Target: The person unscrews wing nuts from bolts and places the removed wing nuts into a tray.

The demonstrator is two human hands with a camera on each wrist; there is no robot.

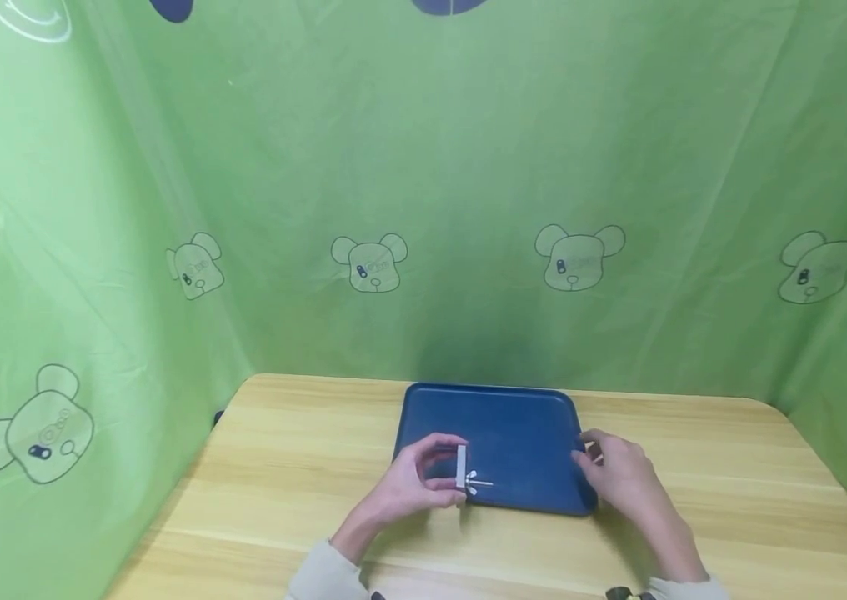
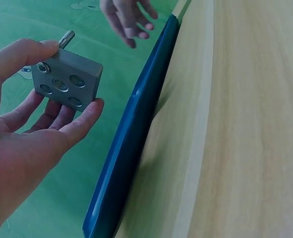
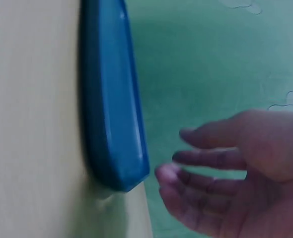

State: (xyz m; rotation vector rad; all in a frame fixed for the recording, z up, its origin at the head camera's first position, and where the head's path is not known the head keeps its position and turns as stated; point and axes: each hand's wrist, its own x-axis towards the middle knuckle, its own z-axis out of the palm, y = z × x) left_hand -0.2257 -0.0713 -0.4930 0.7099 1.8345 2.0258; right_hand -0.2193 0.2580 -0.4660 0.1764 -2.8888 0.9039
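Observation:
My left hand (image 1: 410,483) grips a square grey metal block (image 2: 67,79) by its edges, thumb on one side and fingertips on the other. Several round holes pass through the block's face, as the left wrist view shows. A bolt (image 1: 485,483) with a wing nut (image 1: 472,482) sticks out of its far side, pointing right in the head view. The block is held over the front left part of a dark blue tray (image 1: 517,442). My right hand (image 1: 624,473), fingers loosely bent, hovers at the tray's right edge with nothing in it.
The tray lies on a light wood-grain table (image 1: 724,475), towards its back edge. A green curtain (image 1: 468,317) with bear-head outlines hangs behind the table and along both sides. A small dark thing (image 1: 218,416) shows at the table's left back edge.

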